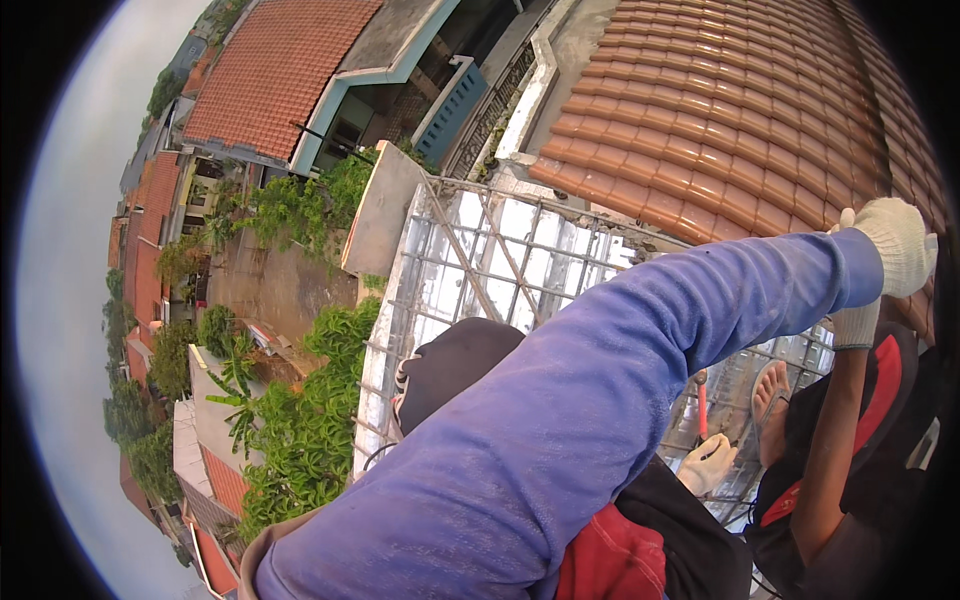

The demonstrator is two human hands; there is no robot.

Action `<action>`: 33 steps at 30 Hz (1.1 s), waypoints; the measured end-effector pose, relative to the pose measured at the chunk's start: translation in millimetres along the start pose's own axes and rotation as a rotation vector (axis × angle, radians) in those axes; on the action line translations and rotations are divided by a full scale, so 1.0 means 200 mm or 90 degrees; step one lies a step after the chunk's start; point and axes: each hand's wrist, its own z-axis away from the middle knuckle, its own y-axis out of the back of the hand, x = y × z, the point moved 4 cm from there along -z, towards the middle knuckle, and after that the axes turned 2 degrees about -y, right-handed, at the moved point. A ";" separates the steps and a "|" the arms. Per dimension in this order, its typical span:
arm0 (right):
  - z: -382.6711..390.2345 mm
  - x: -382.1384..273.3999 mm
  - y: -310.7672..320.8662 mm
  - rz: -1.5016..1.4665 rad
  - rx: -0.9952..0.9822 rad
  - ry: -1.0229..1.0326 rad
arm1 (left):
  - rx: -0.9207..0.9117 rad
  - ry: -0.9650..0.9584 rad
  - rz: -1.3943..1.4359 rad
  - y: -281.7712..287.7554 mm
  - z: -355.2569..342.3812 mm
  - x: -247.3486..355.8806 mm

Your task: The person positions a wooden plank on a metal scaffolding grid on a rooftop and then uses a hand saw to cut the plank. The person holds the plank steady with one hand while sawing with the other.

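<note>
My left hand (898, 248), in a white knit glove below a long blue sleeve, reaches across to the far right; its fingers are mostly turned out of sight. Beside it, partly behind the cuff, is another gloved hand (853, 325) on a bare forearm, apparently another person's. My right hand is not identifiable in view. Under my arm are a person's black cap (460, 350) and red clothing (610, 555). A gloved hand (705, 465) there is at a red-handled tool (702, 405) over a rebar grid (500, 240) laid on shiny metal sheeting.
A sandalled foot (772, 400) stands on the grid beside dark shorts with red stripes. Glazed roof tiles (700, 120) border the top right. A pale board (385, 210) stands at the grid's left edge, with trees (290, 430), ground and houses below to the left.
</note>
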 end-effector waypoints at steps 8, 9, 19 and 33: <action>0.01 0.01 0.00 0.008 -0.003 0.013 | 0.041 -0.055 0.002 -0.15 -0.07 0.08; 0.01 0.01 0.01 0.009 -0.002 0.010 | 0.041 -0.069 0.023 -0.13 -0.03 0.10; 0.01 0.02 -0.02 0.010 0.002 0.027 | -0.225 -0.169 0.056 0.21 0.43 0.00; -0.01 0.04 0.03 -0.022 -0.019 0.005 | 0.029 0.641 -0.167 0.95 2.22 -1.79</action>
